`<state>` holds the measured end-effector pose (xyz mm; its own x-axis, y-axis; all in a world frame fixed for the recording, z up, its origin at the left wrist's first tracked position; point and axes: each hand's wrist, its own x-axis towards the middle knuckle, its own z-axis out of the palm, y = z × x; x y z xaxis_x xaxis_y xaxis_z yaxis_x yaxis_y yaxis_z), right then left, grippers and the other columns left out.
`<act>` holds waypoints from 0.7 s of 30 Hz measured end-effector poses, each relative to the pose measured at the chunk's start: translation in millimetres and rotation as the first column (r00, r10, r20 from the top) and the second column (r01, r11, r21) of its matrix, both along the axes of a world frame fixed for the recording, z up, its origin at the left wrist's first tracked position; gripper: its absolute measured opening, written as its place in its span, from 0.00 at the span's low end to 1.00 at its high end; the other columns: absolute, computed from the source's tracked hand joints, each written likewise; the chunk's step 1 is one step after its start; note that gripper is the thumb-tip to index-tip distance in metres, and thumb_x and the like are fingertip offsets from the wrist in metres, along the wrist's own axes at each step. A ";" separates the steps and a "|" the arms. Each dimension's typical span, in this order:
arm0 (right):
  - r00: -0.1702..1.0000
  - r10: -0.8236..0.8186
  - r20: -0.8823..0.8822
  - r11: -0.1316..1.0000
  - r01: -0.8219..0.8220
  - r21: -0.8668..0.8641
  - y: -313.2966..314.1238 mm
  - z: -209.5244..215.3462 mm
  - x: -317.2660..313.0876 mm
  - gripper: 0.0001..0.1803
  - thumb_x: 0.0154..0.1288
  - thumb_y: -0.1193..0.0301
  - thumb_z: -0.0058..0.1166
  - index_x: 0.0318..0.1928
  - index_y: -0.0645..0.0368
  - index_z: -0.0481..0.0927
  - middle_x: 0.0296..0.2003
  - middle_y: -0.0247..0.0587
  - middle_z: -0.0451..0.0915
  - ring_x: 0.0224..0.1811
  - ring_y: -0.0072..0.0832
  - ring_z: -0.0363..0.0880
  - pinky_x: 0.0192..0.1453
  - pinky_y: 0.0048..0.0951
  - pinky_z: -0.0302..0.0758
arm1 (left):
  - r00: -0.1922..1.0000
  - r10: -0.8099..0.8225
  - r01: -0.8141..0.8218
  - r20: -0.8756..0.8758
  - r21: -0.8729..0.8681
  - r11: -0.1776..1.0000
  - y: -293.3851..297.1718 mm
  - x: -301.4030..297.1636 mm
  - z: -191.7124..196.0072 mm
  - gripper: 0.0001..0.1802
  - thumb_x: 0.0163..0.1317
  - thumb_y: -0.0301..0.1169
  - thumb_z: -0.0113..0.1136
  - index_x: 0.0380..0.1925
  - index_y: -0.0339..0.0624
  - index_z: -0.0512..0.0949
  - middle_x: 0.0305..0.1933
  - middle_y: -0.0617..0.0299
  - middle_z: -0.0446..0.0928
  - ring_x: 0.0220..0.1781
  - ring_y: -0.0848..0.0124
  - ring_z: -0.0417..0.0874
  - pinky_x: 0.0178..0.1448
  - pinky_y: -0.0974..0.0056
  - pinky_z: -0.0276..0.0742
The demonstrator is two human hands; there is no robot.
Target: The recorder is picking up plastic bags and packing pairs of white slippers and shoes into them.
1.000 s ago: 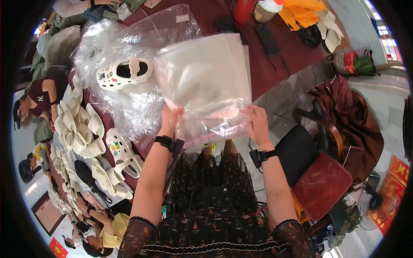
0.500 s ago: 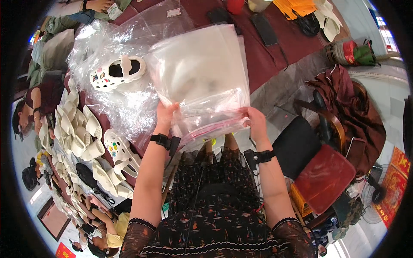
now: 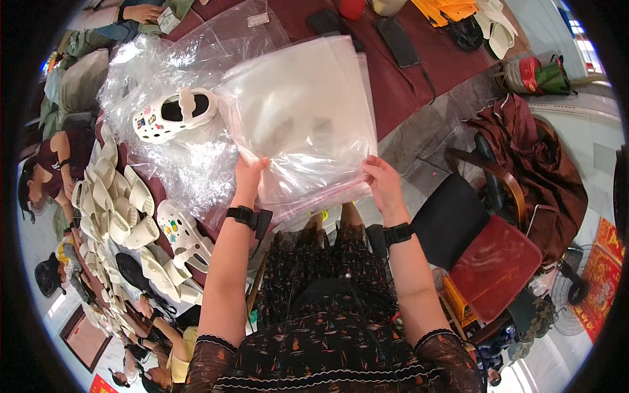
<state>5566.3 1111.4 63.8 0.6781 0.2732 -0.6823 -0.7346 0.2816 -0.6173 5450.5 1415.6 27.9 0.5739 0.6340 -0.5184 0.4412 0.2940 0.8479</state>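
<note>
A stack of clear plastic bags (image 3: pixel 301 98) lies over the near edge of the dark red table, its pinkish edges toward me. My left hand (image 3: pixel 249 175) pinches the stack's left side, thumb on top. At the near right corner my right hand (image 3: pixel 381 178) grips the bags between thumb and fingers. Left of the stack, a white clog (image 3: pixel 154 124) with small charms rests on crumpled clear plastic film (image 3: pixel 190 164). A second white clog (image 3: pixel 180 226) with colourful charms sits near my left forearm.
Many cream shoes (image 3: pixel 114 196) crowd the table's left side. A black phone (image 3: pixel 396 40) lies at the far side, near orange packets (image 3: pixel 445 10). On the right stands a chair with a red seat (image 3: pixel 496 267). Other people (image 3: pixel 49 171) sit along the left.
My right hand has moved slightly up and left along the bags' edge. The near flap that was lifted now lies flatter over the stack. My left hand keeps its hold.
</note>
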 end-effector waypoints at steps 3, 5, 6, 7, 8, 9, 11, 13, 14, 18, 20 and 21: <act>0.999 0.014 0.050 0.998 -0.011 -0.067 4.9 -1.5 -0.7 0.08 0.60 0.76 0.59 0.40 0.59 0.76 0.34 0.30 0.79 0.30 0.16 0.71 0.36 0.18 0.67 | 1.000 -0.028 0.027 0.015 0.034 0.999 4.0 -3.5 -3.6 0.24 0.50 0.22 0.66 0.49 0.32 0.73 0.42 0.60 0.78 0.40 0.69 0.79 0.46 0.65 0.75; 0.998 -0.012 0.054 0.996 0.016 -0.086 4.4 -3.2 0.7 0.09 0.59 0.76 0.59 0.40 0.58 0.76 0.31 0.28 0.77 0.29 0.15 0.70 0.35 0.18 0.66 | 1.000 -0.014 0.013 0.022 0.019 1.000 1.1 -1.3 -3.1 0.23 0.50 0.22 0.65 0.48 0.32 0.73 0.42 0.59 0.78 0.40 0.69 0.78 0.47 0.65 0.75; 0.998 -0.010 0.055 0.996 0.015 -0.087 4.1 -3.9 1.8 0.09 0.59 0.76 0.59 0.40 0.58 0.76 0.31 0.28 0.77 0.29 0.15 0.70 0.35 0.18 0.66 | 1.000 -0.012 0.012 0.022 0.018 1.000 0.9 -0.4 -2.3 0.23 0.50 0.22 0.65 0.48 0.32 0.73 0.42 0.59 0.78 0.40 0.69 0.78 0.47 0.65 0.75; 0.998 -0.006 0.067 0.995 0.013 -0.103 3.4 -5.6 2.3 0.09 0.60 0.74 0.60 0.40 0.58 0.76 0.30 0.27 0.76 0.29 0.15 0.70 0.35 0.18 0.66 | 1.000 -0.028 0.028 0.001 0.012 1.000 0.8 0.4 -0.6 0.23 0.50 0.22 0.65 0.48 0.31 0.74 0.42 0.59 0.78 0.41 0.69 0.79 0.47 0.65 0.75; 0.997 0.000 0.081 0.993 0.010 -0.120 3.1 -6.4 3.6 0.10 0.60 0.73 0.61 0.41 0.58 0.76 0.29 0.27 0.76 0.29 0.15 0.70 0.35 0.17 0.66 | 0.999 -0.042 0.042 -0.019 0.005 0.999 0.7 1.6 1.4 0.23 0.50 0.22 0.65 0.48 0.31 0.74 0.43 0.59 0.79 0.42 0.69 0.79 0.48 0.65 0.75; 0.996 0.004 0.085 0.993 0.006 -0.121 -0.4 -6.9 4.5 0.10 0.60 0.73 0.61 0.41 0.58 0.76 0.29 0.27 0.76 0.29 0.15 0.70 0.35 0.17 0.66 | 0.999 -0.037 0.037 -0.015 0.004 0.999 -1.6 3.5 3.2 0.23 0.50 0.22 0.65 0.48 0.31 0.74 0.43 0.59 0.79 0.42 0.69 0.79 0.48 0.65 0.75; 0.960 0.202 0.193 0.939 -0.133 -0.318 -12.9 -14.9 6.8 0.15 0.60 0.66 0.63 0.40 0.62 0.76 0.30 0.30 0.76 0.31 0.18 0.72 0.38 0.21 0.68 | 0.996 -0.028 0.031 -0.087 0.029 0.999 -4.3 9.6 9.5 0.24 0.49 0.22 0.65 0.49 0.31 0.74 0.43 0.58 0.79 0.43 0.69 0.79 0.49 0.65 0.75; 0.940 0.222 0.257 0.905 -0.101 -0.413 -17.2 -32.6 7.9 0.19 0.59 0.61 0.64 0.41 0.64 0.76 0.33 0.35 0.77 0.36 0.22 0.73 0.42 0.25 0.70 | 0.999 -0.013 0.015 -0.040 0.049 0.999 -0.6 1.9 -1.9 0.24 0.48 0.22 0.66 0.49 0.31 0.75 0.43 0.58 0.80 0.42 0.68 0.80 0.49 0.65 0.76; 0.922 0.234 0.308 0.859 -0.048 -0.509 -20.4 -39.7 12.7 0.24 0.58 0.57 0.65 0.42 0.66 0.76 0.36 0.39 0.77 0.40 0.26 0.75 0.46 0.28 0.72 | 1.000 -0.014 0.014 -0.005 0.057 0.998 1.0 1.6 -9.5 0.25 0.47 0.23 0.66 0.48 0.31 0.75 0.43 0.58 0.81 0.42 0.68 0.81 0.48 0.64 0.76; 0.820 0.502 0.275 0.556 -0.063 -0.828 11.3 -30.4 41.0 0.42 0.52 0.50 0.69 0.55 0.73 0.72 0.55 0.59 0.73 0.58 0.45 0.71 0.63 0.39 0.66 | 0.979 -0.041 0.089 -0.200 0.241 0.966 16.2 -18.3 -21.1 0.21 0.45 0.28 0.68 0.41 0.34 0.79 0.33 0.52 0.83 0.36 0.63 0.84 0.40 0.59 0.80; 0.782 0.601 0.163 0.410 -0.127 -0.903 36.3 -13.6 43.7 0.55 0.45 0.48 0.73 0.62 0.78 0.63 0.61 0.67 0.67 0.64 0.51 0.66 0.68 0.40 0.63 | 0.958 -0.026 0.151 -0.286 0.424 0.893 13.5 -22.8 -30.5 0.19 0.44 0.30 0.68 0.39 0.34 0.80 0.31 0.49 0.83 0.36 0.58 0.85 0.39 0.57 0.80; 0.758 0.645 0.095 0.353 -0.186 -0.917 9.9 -34.5 63.1 0.63 0.41 0.50 0.75 0.65 0.81 0.55 0.63 0.71 0.63 0.68 0.51 0.63 0.71 0.38 0.60 | 0.983 -0.034 0.093 -0.180 0.328 0.940 2.4 -6.3 -27.2 0.21 0.44 0.30 0.68 0.41 0.34 0.79 0.34 0.48 0.83 0.39 0.55 0.85 0.42 0.56 0.80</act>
